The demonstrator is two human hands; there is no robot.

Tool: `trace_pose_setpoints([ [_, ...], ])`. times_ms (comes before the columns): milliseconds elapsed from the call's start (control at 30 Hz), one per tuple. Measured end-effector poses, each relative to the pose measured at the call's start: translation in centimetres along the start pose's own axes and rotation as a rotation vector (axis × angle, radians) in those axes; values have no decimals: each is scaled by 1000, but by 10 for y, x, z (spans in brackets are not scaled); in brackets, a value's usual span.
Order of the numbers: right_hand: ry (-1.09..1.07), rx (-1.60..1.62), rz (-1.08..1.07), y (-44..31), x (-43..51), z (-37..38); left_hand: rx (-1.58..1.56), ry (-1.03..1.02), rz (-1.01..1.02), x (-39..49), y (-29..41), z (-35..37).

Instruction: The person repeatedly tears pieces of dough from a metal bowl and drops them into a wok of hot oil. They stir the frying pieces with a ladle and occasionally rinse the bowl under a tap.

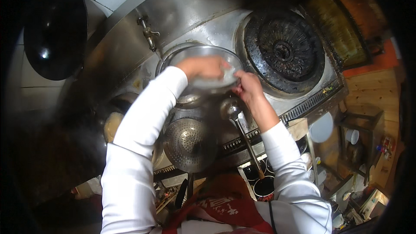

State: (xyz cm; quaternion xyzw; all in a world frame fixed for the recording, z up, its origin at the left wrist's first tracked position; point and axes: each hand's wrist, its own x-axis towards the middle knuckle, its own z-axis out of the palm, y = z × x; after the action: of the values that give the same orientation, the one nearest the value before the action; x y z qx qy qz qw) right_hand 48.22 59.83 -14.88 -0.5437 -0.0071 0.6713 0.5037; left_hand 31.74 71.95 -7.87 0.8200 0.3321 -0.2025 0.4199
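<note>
A wide stainless steel bowl [208,50] is tilted above a round recess in the steel cooking range. My right hand [249,86] grips the bowl's rim on the right side. Inside the bowl is my left hand [205,67], blurred, with its fingers over pale, whitish contents [229,74]; whether it holds any cannot be told. Just below the bowl, the head of a steel ladle [232,108] lies on the range, its long handle running toward me. A perforated strainer [188,139] rests to the left of the ladle.
A blackened wok burner [282,52] occupies the right of the range. From the back wall juts a water tap [149,35]. A dark wok [57,29] stands at upper left. Seasoning pots [264,187] sit in front of me, near the ladle's handle. Steam blurs the left side.
</note>
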Motion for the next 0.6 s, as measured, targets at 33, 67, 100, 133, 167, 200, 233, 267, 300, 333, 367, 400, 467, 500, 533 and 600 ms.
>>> trace_pose_setpoints([
  [33,-39,4,44,-14,12,0,85,174,6,-6,17,-26],
  [67,-18,104,141,-28,29,2,52,264,85,-12,32,-55],
  [100,12,215,227,-39,44,3,90,420,102,-20,46,-76],
  [133,-24,298,253,-42,56,1,120,547,141,-26,59,-94],
  [167,-15,381,296,-40,66,-1,-44,566,190,-32,71,-108],
  [200,-36,465,347,-31,72,-2,-120,584,234,-39,81,-117],
  [233,-19,562,378,-20,75,-4,-201,596,243,-47,87,-120],
  [267,10,609,405,-6,75,-3,-200,625,236,-53,91,-119],
  [300,15,575,457,4,73,-3,-201,653,225,-61,91,-117],
  [333,-59,511,423,12,67,-7,-205,681,208,-68,88,-112],
  [367,2,421,396,20,57,-9,-183,710,190,-77,82,-105],
  [400,-10,289,283,25,47,-12,-161,743,162,-86,72,-95],
  [467,23,6,28,32,26,-13,-187,777,75,-107,43,-66],
  [500,-173,32,-42,31,19,-14,-138,803,64,-119,25,-49],
  [533,-136,-57,-162,39,15,-2,-264,744,-15,-130,6,-31],
  [600,-116,-200,-418,53,17,23,-453,736,-143,-145,-29,12],
])
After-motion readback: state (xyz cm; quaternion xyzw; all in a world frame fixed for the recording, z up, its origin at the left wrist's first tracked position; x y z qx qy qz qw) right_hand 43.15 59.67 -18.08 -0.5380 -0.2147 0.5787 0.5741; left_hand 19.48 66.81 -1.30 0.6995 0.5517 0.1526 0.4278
